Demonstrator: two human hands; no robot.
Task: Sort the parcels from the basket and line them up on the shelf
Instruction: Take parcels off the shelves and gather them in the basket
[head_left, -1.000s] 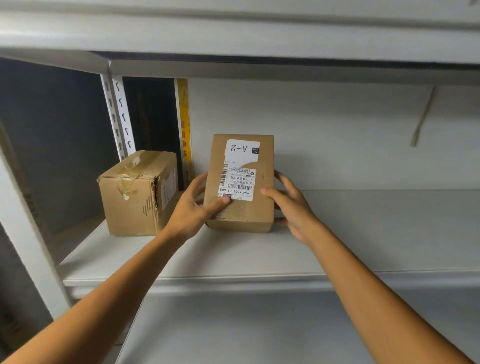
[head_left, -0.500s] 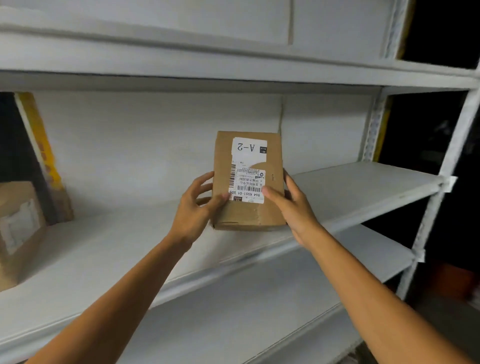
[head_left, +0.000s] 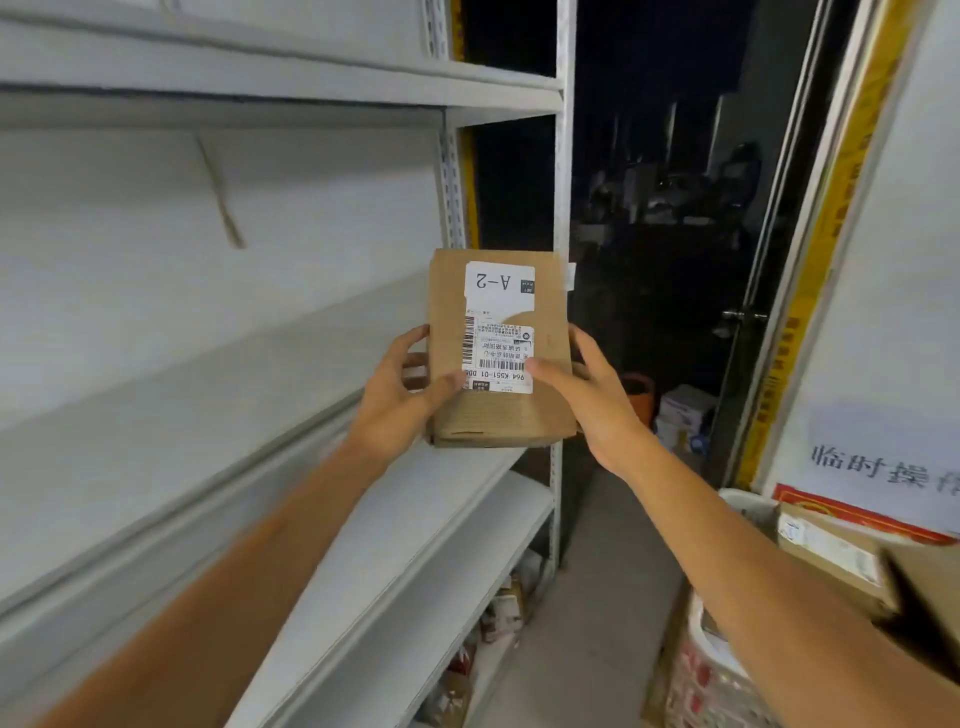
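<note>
Shelf (head_left: 156, 441) stands left, basket (head_left: 709, 675) lower right, parcel (head_left: 498, 415) held between.

A person holds a brown parcel (head_left: 498, 353) upright in both hands. The left hand (head_left: 397, 402) grips its left side and the right hand (head_left: 589, 400) grips its right side, with both thumbs on the front. A white label (head_left: 498, 283) on it reads "A-2", upside down. The parcel is at the right end of a white shelf (head_left: 208, 415). Low on the right, a basket (head_left: 711, 675) holds more boxes (head_left: 826, 556).
</note>
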